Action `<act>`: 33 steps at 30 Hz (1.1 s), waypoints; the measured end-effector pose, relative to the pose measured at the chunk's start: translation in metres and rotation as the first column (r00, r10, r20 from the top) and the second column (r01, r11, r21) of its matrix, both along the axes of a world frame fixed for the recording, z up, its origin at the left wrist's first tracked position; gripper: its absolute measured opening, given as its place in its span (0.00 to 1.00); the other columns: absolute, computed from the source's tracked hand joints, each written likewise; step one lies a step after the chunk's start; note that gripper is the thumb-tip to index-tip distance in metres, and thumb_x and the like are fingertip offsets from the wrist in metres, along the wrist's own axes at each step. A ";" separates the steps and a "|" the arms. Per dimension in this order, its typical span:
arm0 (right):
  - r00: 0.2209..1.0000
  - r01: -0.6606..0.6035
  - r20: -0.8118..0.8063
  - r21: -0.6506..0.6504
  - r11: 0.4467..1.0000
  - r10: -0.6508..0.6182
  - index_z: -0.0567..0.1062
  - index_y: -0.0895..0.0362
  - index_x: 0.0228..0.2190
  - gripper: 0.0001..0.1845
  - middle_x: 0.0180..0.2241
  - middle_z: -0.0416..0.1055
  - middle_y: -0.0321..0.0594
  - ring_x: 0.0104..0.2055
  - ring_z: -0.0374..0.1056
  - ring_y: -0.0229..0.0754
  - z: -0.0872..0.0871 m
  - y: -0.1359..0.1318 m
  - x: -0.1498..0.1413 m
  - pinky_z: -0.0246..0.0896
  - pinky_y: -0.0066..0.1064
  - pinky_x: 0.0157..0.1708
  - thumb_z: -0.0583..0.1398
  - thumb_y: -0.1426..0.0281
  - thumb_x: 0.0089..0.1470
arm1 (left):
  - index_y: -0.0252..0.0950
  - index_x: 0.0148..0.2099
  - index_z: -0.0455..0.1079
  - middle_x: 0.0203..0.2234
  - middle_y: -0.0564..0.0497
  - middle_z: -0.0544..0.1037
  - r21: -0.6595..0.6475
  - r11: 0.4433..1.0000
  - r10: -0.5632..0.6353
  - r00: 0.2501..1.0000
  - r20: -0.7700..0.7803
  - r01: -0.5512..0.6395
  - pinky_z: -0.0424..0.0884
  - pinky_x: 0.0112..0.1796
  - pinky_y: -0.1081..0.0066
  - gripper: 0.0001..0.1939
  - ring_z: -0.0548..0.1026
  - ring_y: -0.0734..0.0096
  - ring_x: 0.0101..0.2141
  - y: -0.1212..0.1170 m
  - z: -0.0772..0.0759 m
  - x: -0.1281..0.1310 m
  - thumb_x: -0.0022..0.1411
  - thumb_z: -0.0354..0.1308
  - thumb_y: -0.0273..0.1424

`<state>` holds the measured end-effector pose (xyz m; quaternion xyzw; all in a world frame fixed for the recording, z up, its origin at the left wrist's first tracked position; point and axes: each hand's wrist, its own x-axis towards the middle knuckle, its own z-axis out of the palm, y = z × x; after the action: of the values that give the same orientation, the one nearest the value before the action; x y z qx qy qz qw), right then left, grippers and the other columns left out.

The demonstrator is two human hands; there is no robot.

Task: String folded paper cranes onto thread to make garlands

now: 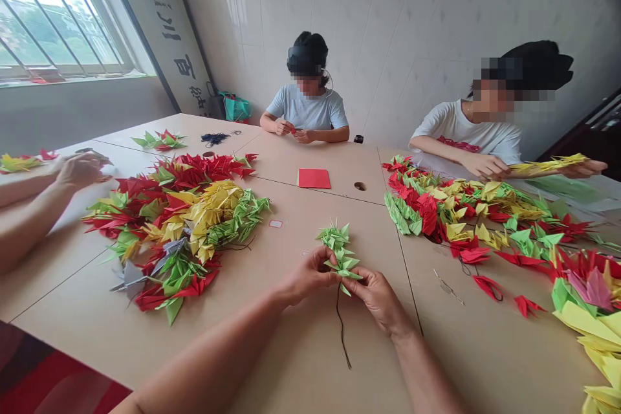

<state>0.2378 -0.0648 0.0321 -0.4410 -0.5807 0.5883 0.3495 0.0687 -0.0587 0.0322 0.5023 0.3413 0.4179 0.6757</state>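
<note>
A short string of light green folded paper cranes (pixel 342 257) is between my two hands, above the near part of the table. My left hand (pixel 313 277) pinches its left side with thumb and forefinger. On the other side, my right hand (pixel 381 294) grips the lowest crane between thumb and fingers. From the bottom of the string a dark cord (pixel 342 330) hangs down toward me. Left of my hands lies a large heap of red, yellow, green and grey paper cranes (pixel 179 213).
Another pile of paper cranes (pixel 466 207) covers the right side, with a needle-like metal tool (pixel 449 286) before it. Red paper squares (pixel 314 178) lie mid-table, left of a round hole (pixel 359 186). Two people sit opposite; another person's hands (pixel 82 168) rest at left.
</note>
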 end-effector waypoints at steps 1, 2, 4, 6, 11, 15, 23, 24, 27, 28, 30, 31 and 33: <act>1.000 0.004 0.021 0.009 1.000 -0.004 0.75 0.59 0.26 0.16 0.20 0.60 0.32 0.25 0.51 0.34 0.000 0.000 0.000 0.46 0.25 0.25 0.61 0.58 0.47 | 0.35 0.34 0.59 0.26 0.55 0.69 0.001 1.000 0.000 1.000 0.001 0.000 0.56 0.26 0.76 0.14 0.70 0.76 0.27 0.000 -0.001 0.000 0.49 0.63 0.29; 0.999 0.009 0.045 0.016 1.000 -0.009 0.75 0.60 0.26 0.16 0.20 0.60 0.32 0.24 0.51 0.34 -0.001 0.000 0.000 0.46 0.25 0.24 0.61 0.57 0.48 | 0.35 0.35 0.58 0.26 0.55 0.69 0.000 1.000 -0.002 1.000 0.002 0.002 0.56 0.26 0.76 0.14 0.69 0.76 0.27 -0.001 -0.002 0.001 0.50 0.62 0.29; 0.994 0.022 0.103 0.036 0.999 -0.026 0.74 0.60 0.25 0.17 0.20 0.59 0.32 0.23 0.50 0.34 -0.002 0.001 0.000 0.46 0.25 0.23 0.60 0.57 0.48 | 0.36 0.34 0.58 0.25 0.55 0.68 0.007 1.000 0.006 1.000 -0.020 -0.006 0.57 0.26 0.76 0.13 0.68 0.76 0.26 -0.001 -0.003 0.003 0.51 0.61 0.29; 0.986 0.033 0.162 0.066 0.997 -0.043 0.72 0.60 0.23 0.18 0.19 0.59 0.32 0.23 0.51 0.34 -0.004 0.002 0.001 0.47 0.25 0.23 0.59 0.56 0.48 | 0.36 0.34 0.58 0.25 0.56 0.66 0.039 0.999 0.037 0.996 -0.083 -0.034 0.57 0.26 0.76 0.11 0.66 0.78 0.25 -0.002 -0.003 0.005 0.51 0.59 0.28; 0.974 0.034 0.220 0.086 0.996 -0.052 0.71 0.59 0.22 0.17 0.19 0.60 0.32 0.22 0.53 0.34 -0.004 0.003 -0.001 0.49 0.25 0.22 0.59 0.57 0.48 | 0.35 0.33 0.59 0.25 0.57 0.62 0.132 0.986 0.134 0.965 -0.224 -0.106 0.56 0.25 0.77 0.10 0.58 0.81 0.23 -0.003 -0.003 0.008 0.49 0.56 0.22; 0.979 0.028 0.201 0.087 0.996 -0.045 0.68 0.59 0.21 0.16 0.18 0.59 0.32 0.23 0.53 0.34 -0.003 0.005 -0.001 0.49 0.25 0.23 0.59 0.59 0.48 | 0.35 0.35 0.60 0.24 0.57 0.61 0.150 0.984 0.134 0.945 -0.299 -0.092 0.55 0.25 0.77 0.08 0.57 0.79 0.24 -0.003 0.003 0.006 0.51 0.55 0.24; 0.990 -0.117 0.083 0.013 0.993 0.115 0.71 0.58 0.27 0.12 0.25 0.64 0.34 0.28 0.58 0.36 0.005 0.001 0.009 0.54 0.26 0.28 0.58 0.62 0.52 | 0.35 0.37 0.63 0.19 0.58 0.59 0.105 0.980 0.192 0.947 -0.257 -0.170 0.54 0.24 0.76 0.15 0.57 0.79 0.21 0.002 0.014 -0.001 0.59 0.49 0.44; 0.989 -0.129 0.077 0.028 0.991 0.127 0.71 0.58 0.26 0.13 0.25 0.64 0.35 0.29 0.59 0.36 0.006 0.001 0.009 0.55 0.26 0.29 0.57 0.61 0.52 | 0.36 0.37 0.63 0.18 0.58 0.59 0.094 0.975 0.221 0.945 -0.241 -0.204 0.55 0.24 0.76 0.16 0.57 0.79 0.21 0.004 0.014 -0.003 0.59 0.48 0.44; 0.998 -0.017 0.055 0.111 0.994 0.010 0.69 0.58 0.22 0.18 0.24 0.64 0.35 0.29 0.60 0.38 0.004 0.002 0.010 0.56 0.28 0.31 0.54 0.57 0.54 | 0.37 0.38 0.63 0.21 0.57 0.63 0.110 0.945 0.327 0.918 -0.225 -0.309 0.61 0.28 0.75 0.16 0.62 0.77 0.24 0.009 0.013 -0.010 0.59 0.49 0.45; 0.995 0.080 0.050 0.135 0.988 -0.087 0.69 0.57 0.23 0.19 0.24 0.65 0.36 0.29 0.60 0.38 0.001 0.003 0.009 0.57 0.28 0.32 0.53 0.56 0.55 | 0.37 0.40 0.63 0.24 0.55 0.66 0.109 0.934 0.357 0.910 -0.210 -0.341 0.63 0.31 0.75 0.16 0.65 0.76 0.27 0.011 0.012 -0.012 0.59 0.49 0.45; 0.961 0.265 0.042 0.154 0.952 -0.274 0.70 0.56 0.28 0.18 0.30 0.68 0.39 0.32 0.64 0.40 -0.006 0.006 0.007 0.60 0.30 0.35 0.53 0.55 0.54 | 0.39 0.45 0.63 0.35 0.51 0.70 0.053 0.918 0.396 0.907 -0.145 -0.393 0.65 0.40 0.71 0.17 0.69 0.72 0.37 0.015 0.011 -0.015 0.59 0.49 0.45; 0.945 0.314 0.040 0.154 0.937 -0.324 0.70 0.56 0.34 0.18 0.36 0.70 0.41 0.37 0.65 0.42 -0.009 0.007 0.005 0.61 0.32 0.38 0.54 0.54 0.54 | 0.41 0.48 0.61 0.41 0.49 0.69 0.001 0.917 0.398 0.912 -0.098 -0.400 0.64 0.44 0.69 0.18 0.68 0.69 0.43 0.017 0.011 -0.015 0.59 0.49 0.45; 0.949 0.299 0.049 0.160 0.941 -0.310 0.65 0.54 0.48 0.23 0.51 0.64 0.45 0.49 0.63 0.46 -0.013 0.006 -0.001 0.59 0.36 0.47 0.54 0.55 0.54 | 0.43 0.53 0.58 0.51 0.46 0.65 -0.110 0.925 0.365 0.931 0.003 -0.363 0.61 0.51 0.65 0.22 0.63 0.65 0.53 0.019 0.010 -0.014 0.60 0.48 0.46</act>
<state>0.2367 -0.0587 0.0193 -0.5192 -0.5607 0.4650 0.4471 0.0546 -0.0395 0.0427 0.3882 0.4426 0.5229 0.6164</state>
